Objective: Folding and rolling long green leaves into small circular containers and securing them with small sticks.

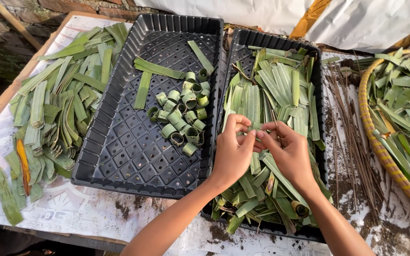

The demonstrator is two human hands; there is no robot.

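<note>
Both hands meet over the right tray (pixel 315 52); the left hand (pixel 233 151) and right hand (pixel 288 151) pinch a green leaf strip (pixel 254 127) between thumbs and fingers (pixel 248 141), fingers closed on it, just above the heap of cut leaves (pixel 281 90) filling that tray; the left tray (pixel 119 156) beside it holds a cluster of rolled leaf rings (pixel 183 111) and a few flat strips (pixel 155 68); more leaves (pixel 53 99) lie piled on the table (pixel 86 213) at left; thin sticks (pixel 349 123) lie right of the trays, next to a basket (pixel 380 151) of leaves.
</note>
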